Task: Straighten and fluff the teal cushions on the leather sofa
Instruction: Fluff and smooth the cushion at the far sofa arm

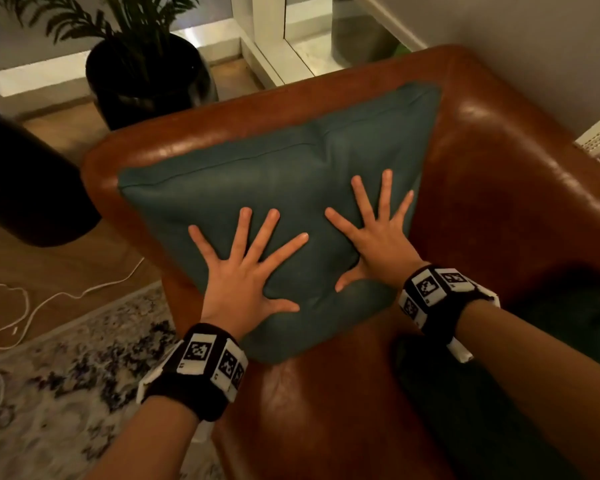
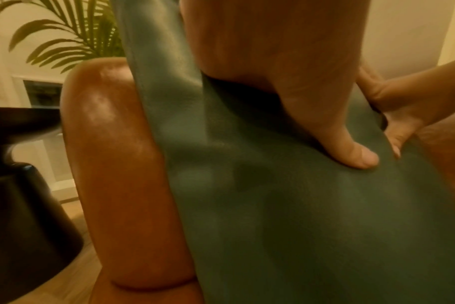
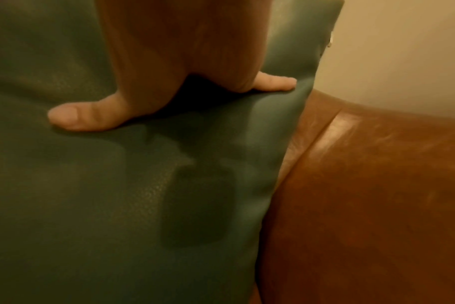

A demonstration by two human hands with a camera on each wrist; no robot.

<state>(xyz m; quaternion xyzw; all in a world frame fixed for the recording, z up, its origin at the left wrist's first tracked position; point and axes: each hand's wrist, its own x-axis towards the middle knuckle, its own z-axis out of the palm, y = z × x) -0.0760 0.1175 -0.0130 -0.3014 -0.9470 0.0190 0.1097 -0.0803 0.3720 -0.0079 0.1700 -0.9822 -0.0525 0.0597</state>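
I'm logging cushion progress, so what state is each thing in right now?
teal cushion: propped in the sofa's corner, dented under both palms
left hand: flat, fingers spread, pressing the cushion
right hand: flat, fingers spread, pressing the cushion
leather sofa: bears the cushion on its seat
white cable: loose on the floor
potted plant: upright

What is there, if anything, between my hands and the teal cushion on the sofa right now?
Nothing visible. The left hand and right hand both lie flat, fingers spread, pressing directly on the teal cushion, which leans into the corner of the leather sofa.
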